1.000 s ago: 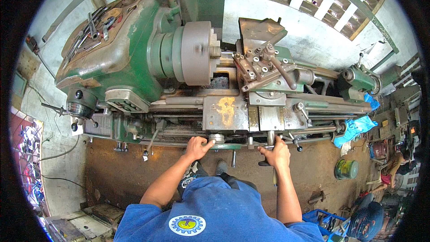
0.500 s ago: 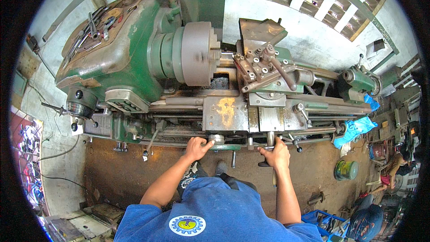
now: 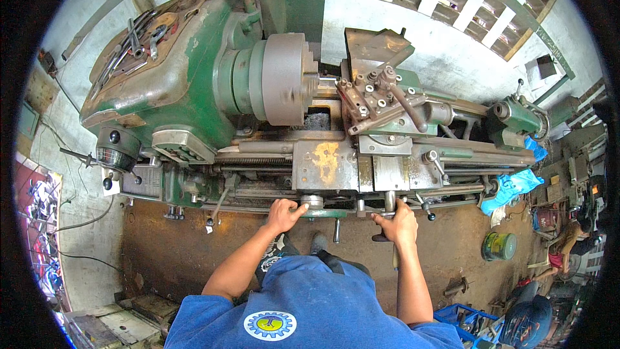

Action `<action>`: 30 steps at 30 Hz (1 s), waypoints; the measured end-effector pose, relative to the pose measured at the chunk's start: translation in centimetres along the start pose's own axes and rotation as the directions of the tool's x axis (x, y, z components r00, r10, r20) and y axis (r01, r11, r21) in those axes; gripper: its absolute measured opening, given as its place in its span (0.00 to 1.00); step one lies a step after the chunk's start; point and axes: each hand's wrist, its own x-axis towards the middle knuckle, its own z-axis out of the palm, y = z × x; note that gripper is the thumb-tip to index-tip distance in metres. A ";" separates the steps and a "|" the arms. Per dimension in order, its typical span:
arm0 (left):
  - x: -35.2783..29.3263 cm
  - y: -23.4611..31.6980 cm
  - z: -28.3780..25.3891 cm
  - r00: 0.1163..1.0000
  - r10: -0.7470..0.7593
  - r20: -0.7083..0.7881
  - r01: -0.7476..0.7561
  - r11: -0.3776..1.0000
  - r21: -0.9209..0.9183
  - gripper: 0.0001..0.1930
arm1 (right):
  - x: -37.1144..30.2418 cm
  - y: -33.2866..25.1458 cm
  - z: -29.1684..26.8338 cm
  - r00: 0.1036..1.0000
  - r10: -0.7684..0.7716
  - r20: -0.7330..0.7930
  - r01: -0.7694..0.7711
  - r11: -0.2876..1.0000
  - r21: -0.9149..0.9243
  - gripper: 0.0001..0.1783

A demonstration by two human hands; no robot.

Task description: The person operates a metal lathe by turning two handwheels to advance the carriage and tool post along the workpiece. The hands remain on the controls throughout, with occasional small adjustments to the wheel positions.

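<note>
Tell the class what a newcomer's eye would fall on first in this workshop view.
A big green lathe fills the middle, its grey chuck near the centre and a tool post just to the right. At its front edge, the left hand grips a handwheel and the right hand a crank handle.

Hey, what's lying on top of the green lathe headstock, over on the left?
On the headstock lies a loose pile of wrenches and other hand tools on its worn, rusty top. What sits beneath the pile is covered.
</note>
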 end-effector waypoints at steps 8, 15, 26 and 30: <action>0.0 -0.4 0.2 1.000 -0.014 0.009 0.014 1.000 0.003 0.34 | 0.0 0.3 0.2 1.000 -0.011 -0.006 0.011 1.000 0.009 0.44; -0.2 -1.1 0.8 0.999 0.006 -0.031 -0.006 1.000 -0.002 0.33 | 0.3 0.3 0.2 1.000 0.016 0.027 -0.016 1.000 -0.011 0.47; -0.3 -1.5 1.0 0.997 0.032 -0.064 -0.033 0.999 -0.014 0.32 | 0.3 0.3 0.2 0.999 0.030 0.041 -0.030 0.999 0.017 0.45; -0.2 -1.3 0.7 1.000 0.010 -0.019 -0.011 1.000 -0.029 0.33 | 0.2 0.1 0.1 0.999 0.026 0.038 -0.026 1.000 -0.001 0.43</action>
